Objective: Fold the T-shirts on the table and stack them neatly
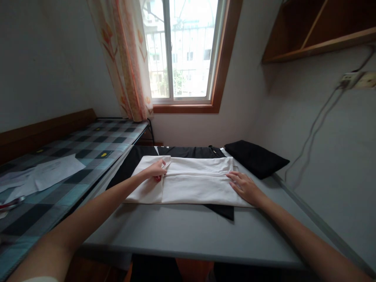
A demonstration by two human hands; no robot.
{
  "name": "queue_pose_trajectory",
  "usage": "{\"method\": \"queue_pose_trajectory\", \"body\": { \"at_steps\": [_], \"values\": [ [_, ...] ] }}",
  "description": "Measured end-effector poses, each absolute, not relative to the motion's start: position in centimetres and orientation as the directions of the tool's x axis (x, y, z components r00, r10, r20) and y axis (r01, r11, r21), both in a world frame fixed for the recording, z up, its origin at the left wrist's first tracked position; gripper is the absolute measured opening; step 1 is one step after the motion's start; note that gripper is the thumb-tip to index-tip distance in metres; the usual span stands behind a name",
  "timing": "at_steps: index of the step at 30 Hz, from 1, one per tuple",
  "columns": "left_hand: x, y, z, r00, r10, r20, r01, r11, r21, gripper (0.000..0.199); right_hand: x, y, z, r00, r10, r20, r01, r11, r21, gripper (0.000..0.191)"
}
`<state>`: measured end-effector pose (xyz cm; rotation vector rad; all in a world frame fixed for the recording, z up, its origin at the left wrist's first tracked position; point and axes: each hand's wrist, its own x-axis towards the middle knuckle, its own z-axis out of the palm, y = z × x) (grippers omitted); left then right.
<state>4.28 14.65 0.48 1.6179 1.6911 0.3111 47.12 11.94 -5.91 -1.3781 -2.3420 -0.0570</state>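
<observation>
A white cloth, folded into a long flat strip, lies across the grey table. Its left part is folded over, with an edge running front to back. My left hand pinches the cloth at that edge, fingers curled together. On the right part, my right hand rests flat with its fingers spread. Black cloth lies under and behind the white one, and a dark corner of it sticks out at the front.
A folded black cloth sits at the table's back right, by the wall. On the left is a bed with a checked mattress and papers. A curtain hangs beside the window; a wooden shelf is mounted upper right.
</observation>
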Motion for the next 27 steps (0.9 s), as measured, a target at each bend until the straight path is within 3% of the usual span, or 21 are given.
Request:
{"method": "queue_pose_trajectory", "body": {
  "at_steps": [12,16,19,23,27],
  "values": [
    [6.1,14.4,0.4,0.103,0.978,-0.179,0.770,0.036,0.637,0.050,47.0,11.9,-6.1,-0.380,0.845,0.377,0.858,0.474,-0.199,0.041],
    [6.0,14.8,0.8,0.143,0.982,-0.122,0.889,-0.073,0.453,0.046,47.0,11.9,-5.8,-0.384,0.846,0.370,0.844,0.484,-0.231,0.041],
    [3.8,15.7,1.5,0.003,1.000,0.022,0.971,-0.009,0.240,0.045,47.1,12.4,-5.3,-0.369,0.853,0.369,0.808,0.491,-0.327,0.040],
    [-0.8,16.4,1.3,-0.206,0.969,0.136,0.976,0.195,0.092,0.053,47.2,14.9,-5.3,-0.124,0.895,0.428,0.821,0.335,-0.463,0.045],
    [-4.1,16.6,-0.2,-0.356,0.933,0.050,0.932,0.351,0.088,0.070,46.9,18.9,-5.5,0.177,0.911,0.372,0.868,0.034,-0.496,0.047]
  ]
}}
